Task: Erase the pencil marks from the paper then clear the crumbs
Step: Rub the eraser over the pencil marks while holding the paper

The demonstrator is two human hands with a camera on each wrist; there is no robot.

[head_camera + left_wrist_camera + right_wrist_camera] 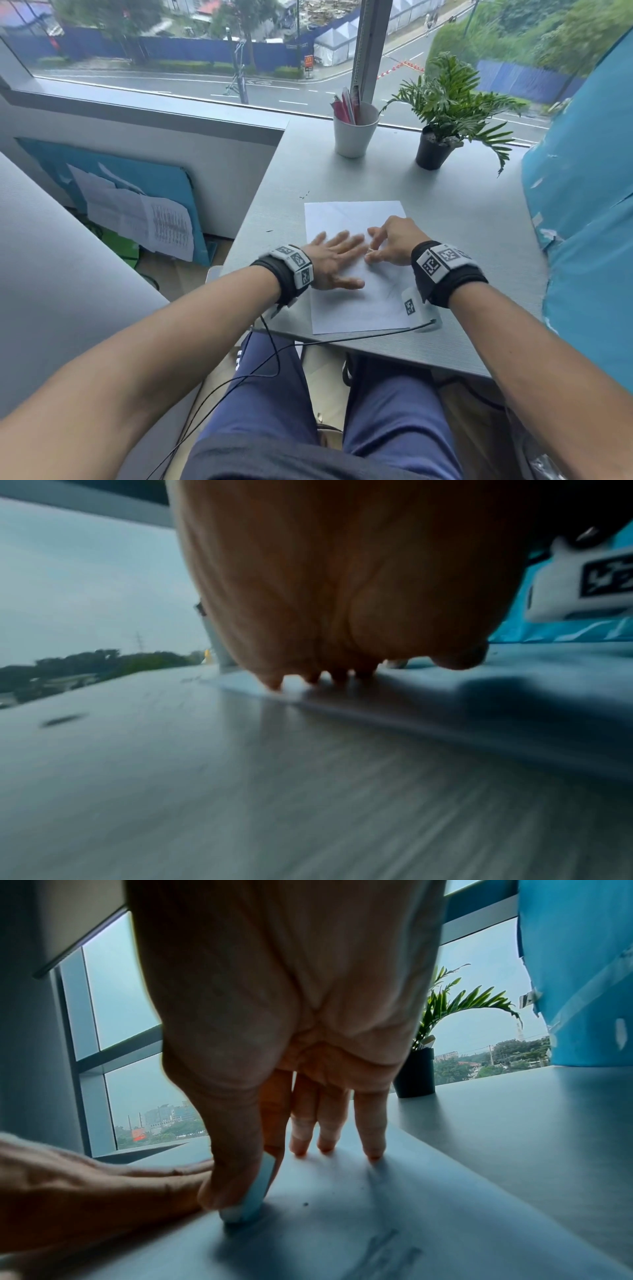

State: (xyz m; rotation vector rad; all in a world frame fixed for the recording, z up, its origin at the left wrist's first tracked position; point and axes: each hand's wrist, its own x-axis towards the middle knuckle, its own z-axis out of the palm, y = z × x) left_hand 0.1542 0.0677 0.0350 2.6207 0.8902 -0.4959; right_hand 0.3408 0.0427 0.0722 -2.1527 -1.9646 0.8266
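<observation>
A white sheet of paper [352,219] lies on the grey desk [462,233] in front of me. My left hand [334,257] lies flat on the sheet's left half with its fingers straight and spread, pressing it down. My right hand [387,243] pinches a small white eraser [255,1196] between thumb and forefinger, its lower end touching the paper [342,1231] beside the left hand's [68,1191] fingers. Faint pencil marks [387,1250] show on the sheet nearer to me. A dark crumb [306,1204] lies just right of the eraser. The left wrist view is blurred and shows only the palm [342,588] above the desk.
A white cup of pens [354,132] and a potted plant [442,137] stand at the back of the desk by the window. A blue panel [589,222] bounds the desk's right side. A few dark specks [304,196] lie on the desk beyond the paper's left corner.
</observation>
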